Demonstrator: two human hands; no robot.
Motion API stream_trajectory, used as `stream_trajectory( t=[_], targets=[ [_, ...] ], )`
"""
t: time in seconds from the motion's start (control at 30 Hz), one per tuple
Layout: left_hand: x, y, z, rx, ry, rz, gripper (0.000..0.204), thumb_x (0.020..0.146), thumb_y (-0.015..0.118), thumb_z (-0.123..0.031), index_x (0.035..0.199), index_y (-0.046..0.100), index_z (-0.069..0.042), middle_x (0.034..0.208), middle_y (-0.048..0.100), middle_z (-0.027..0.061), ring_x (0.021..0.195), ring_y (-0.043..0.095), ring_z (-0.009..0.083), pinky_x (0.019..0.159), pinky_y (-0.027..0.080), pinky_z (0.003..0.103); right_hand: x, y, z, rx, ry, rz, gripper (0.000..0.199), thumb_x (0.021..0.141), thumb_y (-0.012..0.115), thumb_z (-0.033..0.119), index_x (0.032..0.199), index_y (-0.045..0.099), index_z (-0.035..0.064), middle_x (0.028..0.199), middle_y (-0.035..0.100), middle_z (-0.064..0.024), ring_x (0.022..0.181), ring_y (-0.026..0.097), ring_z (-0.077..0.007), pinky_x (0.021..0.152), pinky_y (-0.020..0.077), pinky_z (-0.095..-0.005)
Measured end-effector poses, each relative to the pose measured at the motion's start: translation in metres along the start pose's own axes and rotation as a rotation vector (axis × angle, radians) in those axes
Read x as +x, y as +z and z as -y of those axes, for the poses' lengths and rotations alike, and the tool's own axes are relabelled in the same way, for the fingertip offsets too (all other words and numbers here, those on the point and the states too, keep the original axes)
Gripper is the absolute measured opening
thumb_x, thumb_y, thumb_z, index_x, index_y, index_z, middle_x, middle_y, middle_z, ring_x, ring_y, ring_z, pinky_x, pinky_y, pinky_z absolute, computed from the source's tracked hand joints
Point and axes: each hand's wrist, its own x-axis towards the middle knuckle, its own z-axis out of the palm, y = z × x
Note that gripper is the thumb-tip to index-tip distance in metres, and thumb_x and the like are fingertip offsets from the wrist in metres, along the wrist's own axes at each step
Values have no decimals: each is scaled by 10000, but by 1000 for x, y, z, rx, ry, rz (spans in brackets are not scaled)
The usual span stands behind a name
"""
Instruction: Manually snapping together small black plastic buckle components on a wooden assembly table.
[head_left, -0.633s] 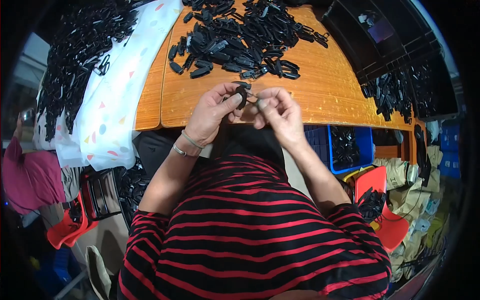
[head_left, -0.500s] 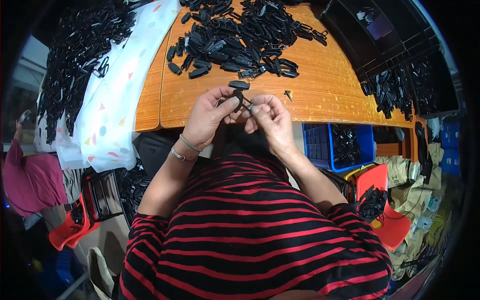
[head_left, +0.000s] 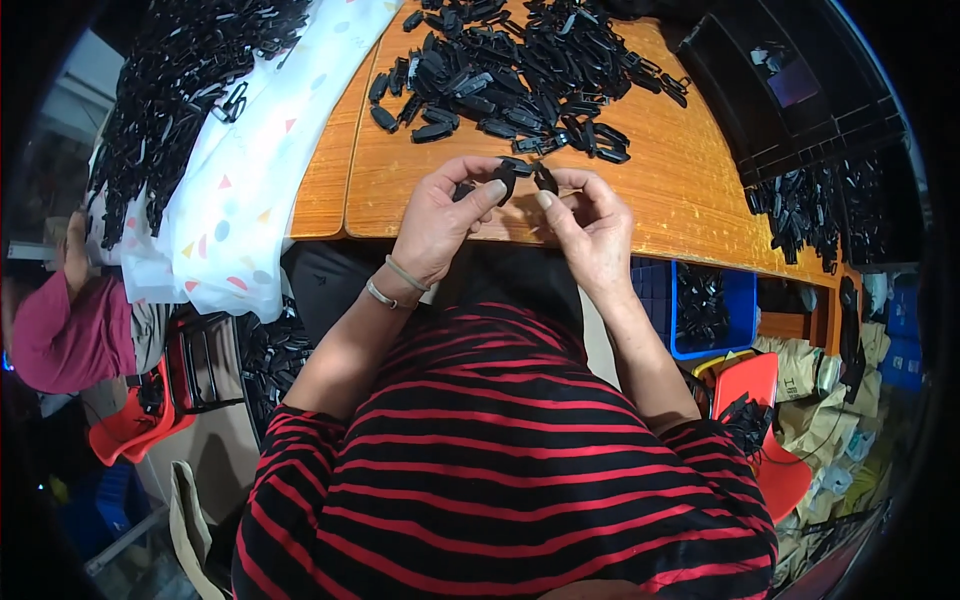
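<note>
clip pieces [head_left: 490, 85]: smooth plastic | tabletop [head_left: 690, 190]: glossy wood | bracelet [head_left: 380, 297]: shiny metal

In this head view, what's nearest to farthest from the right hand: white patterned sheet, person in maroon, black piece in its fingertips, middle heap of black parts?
1. Black piece: held in the right hand.
2. Middle heap of black parts: ahead, slightly left.
3. White patterned sheet: off to the left.
4. Person in maroon: far left.
</note>
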Motion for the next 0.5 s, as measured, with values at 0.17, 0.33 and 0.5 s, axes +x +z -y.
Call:
stream_trajectory(
  t=[0.17,0.33,0.5],
  targets=[
    [-3,7,-5,-7,9,-10,243,890,672,-89,1116,617,-19,800,623,-22,633,536,18,592,459,156,-1,12,-1,-74,-97,9,236,867,671,-3,1093,601,-15,765,642,-20,669,607,-58,606,527,-207],
    [-2,0,-2,228,122,18,277,898,653,-74,1165,615,-10,829,636,-9,708,593,33,625,509,181,-1,16,-1,-154,-181,12,188,843,701,-3,1016,629,-10,736,605,11,646,555,-33,586,477,-193],
    [-10,10,3,125,103,-4,266,900,644,-65,1156,625,5,854,639,0,736,585,44,657,499,185,-6,18,-6,-292,-222,-7,154,813,726,-6,937,634,-2,754,570,5,633,534,-35,569,450,-205]
  ],
)
